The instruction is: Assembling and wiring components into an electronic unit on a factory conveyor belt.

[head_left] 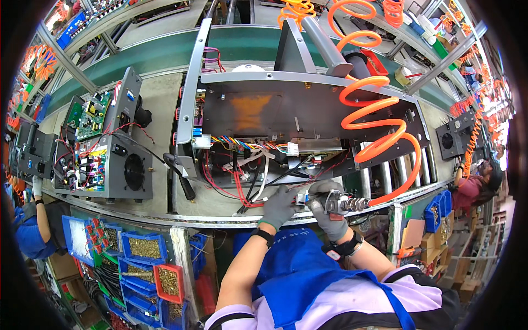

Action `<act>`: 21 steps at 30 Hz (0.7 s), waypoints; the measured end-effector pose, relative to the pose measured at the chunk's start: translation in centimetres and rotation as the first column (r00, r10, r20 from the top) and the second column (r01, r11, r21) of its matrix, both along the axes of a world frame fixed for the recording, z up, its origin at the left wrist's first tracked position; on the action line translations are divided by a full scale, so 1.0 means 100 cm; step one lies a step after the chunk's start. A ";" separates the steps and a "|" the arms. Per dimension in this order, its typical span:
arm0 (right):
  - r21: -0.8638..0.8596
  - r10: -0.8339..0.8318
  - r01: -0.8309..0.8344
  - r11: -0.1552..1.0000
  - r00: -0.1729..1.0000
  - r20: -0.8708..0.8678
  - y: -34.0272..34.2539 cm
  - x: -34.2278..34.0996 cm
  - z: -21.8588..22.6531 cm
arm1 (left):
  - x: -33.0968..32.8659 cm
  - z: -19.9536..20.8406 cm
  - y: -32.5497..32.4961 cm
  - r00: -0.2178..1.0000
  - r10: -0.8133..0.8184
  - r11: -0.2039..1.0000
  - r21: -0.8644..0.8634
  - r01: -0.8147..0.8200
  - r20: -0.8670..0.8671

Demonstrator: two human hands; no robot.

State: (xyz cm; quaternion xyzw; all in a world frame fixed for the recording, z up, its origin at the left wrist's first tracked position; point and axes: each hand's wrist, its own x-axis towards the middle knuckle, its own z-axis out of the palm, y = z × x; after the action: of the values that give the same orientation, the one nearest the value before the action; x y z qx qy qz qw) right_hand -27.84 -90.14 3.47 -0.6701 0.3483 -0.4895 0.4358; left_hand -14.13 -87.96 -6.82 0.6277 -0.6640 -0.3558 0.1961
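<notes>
Workbench [160, 184]: right hand [325, 212] clasping hose-fed tool [336, 202]; left hand [278, 207] near red wires [238, 186], grip unclear.

The wearer has two wristbands [263, 236], one apron [291, 269], one tool [333, 204] on one coiled hose [379, 149]; ahead, one large chassis [286, 113], one smaller unit [110, 184] just left.

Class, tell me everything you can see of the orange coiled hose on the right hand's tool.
The orange coiled hose looks like glossy plastic, in loose loops. It hangs from the picture's top before the grey chassis; contact there is unclear. Its lower end curves leftward into a metal fitting on the tool held by the gloved right hand.
</notes>
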 end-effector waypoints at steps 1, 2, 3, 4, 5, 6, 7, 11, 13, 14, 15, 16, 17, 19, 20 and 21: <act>-0.018 0.010 -0.011 1.000 0.999 -0.031 0.000 0.001 -0.001 | 0.001 0.000 -0.003 1.000 0.002 1.000 0.030 -0.003 0.022; -0.013 0.010 -0.010 1.000 1.000 -0.019 0.000 0.001 -0.001 | 0.002 0.000 -0.006 0.999 -0.039 0.999 -0.007 0.040 0.015; 0.010 0.002 -0.001 1.000 1.000 -0.005 -0.001 0.002 -0.002 | 0.003 -0.001 -0.007 0.996 -0.085 0.995 -0.045 0.085 0.004; -0.007 0.008 -0.008 1.000 1.000 -0.005 -0.001 0.002 -0.002 | 0.003 -0.003 -0.008 0.997 -0.082 0.996 -0.044 0.082 0.012; -0.003 0.028 -0.028 1.000 1.000 -0.012 -0.002 0.002 -0.002 | 0.002 -0.004 -0.009 0.997 -0.074 0.996 -0.043 0.075 0.014; 0.000 0.034 -0.034 0.999 0.999 0.012 -0.003 0.002 -0.001 | 0.002 -0.006 -0.009 0.997 -0.078 0.996 -0.040 0.078 -0.005; -0.002 0.045 -0.045 0.999 0.999 -0.016 -0.004 0.001 -0.001 | 0.001 -0.007 -0.009 0.997 -0.070 0.997 -0.043 0.071 0.019; 0.001 0.012 -0.012 1.000 1.000 -0.020 -0.005 0.001 0.001 | -0.003 -0.006 -0.007 0.999 -0.040 0.999 0.000 0.040 0.015; -0.013 0.002 -0.003 1.000 0.999 -0.033 -0.005 0.001 0.001 | -0.004 -0.004 -0.008 0.999 -0.036 0.999 0.000 0.036 0.021; -0.018 0.002 -0.003 1.000 0.999 -0.035 -0.005 0.001 0.001 | -0.005 -0.003 -0.008 0.999 -0.032 0.999 0.024 0.031 0.042; -0.025 0.000 -0.001 1.000 0.999 -0.038 -0.005 0.002 0.001 | -0.006 -0.002 -0.009 0.998 -0.038 0.998 0.050 0.035 0.057; -0.027 -0.005 0.004 1.000 0.999 -0.038 -0.005 0.001 0.002 | -0.007 -0.002 -0.009 0.997 -0.035 0.999 0.043 0.032 0.064; -0.028 -0.009 0.007 1.000 0.997 -0.079 -0.006 0.001 0.003 | -0.007 -0.003 -0.010 0.997 -0.039 0.998 0.053 0.036 0.073; -0.047 -0.030 0.024 0.999 0.991 -0.131 -0.007 0.000 0.007 | -0.008 -0.005 -0.009 0.995 -0.054 0.997 0.058 0.049 0.084; -0.068 -0.022 0.011 0.998 0.987 -0.159 -0.008 -0.002 0.010 | -0.009 -0.007 -0.009 0.994 -0.046 0.997 0.065 0.040 0.094; -0.041 0.030 -0.036 0.999 0.988 -0.153 -0.008 -0.003 0.015 | -0.010 -0.010 -0.008 0.995 -0.044 0.998 0.048 0.040 0.095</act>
State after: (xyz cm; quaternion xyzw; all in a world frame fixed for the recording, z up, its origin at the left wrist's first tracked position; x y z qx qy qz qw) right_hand -28.15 -90.97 4.92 -0.7206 0.3587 -0.4371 0.4013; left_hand -15.15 -88.77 -7.78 0.6344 -0.6773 -0.3445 0.1419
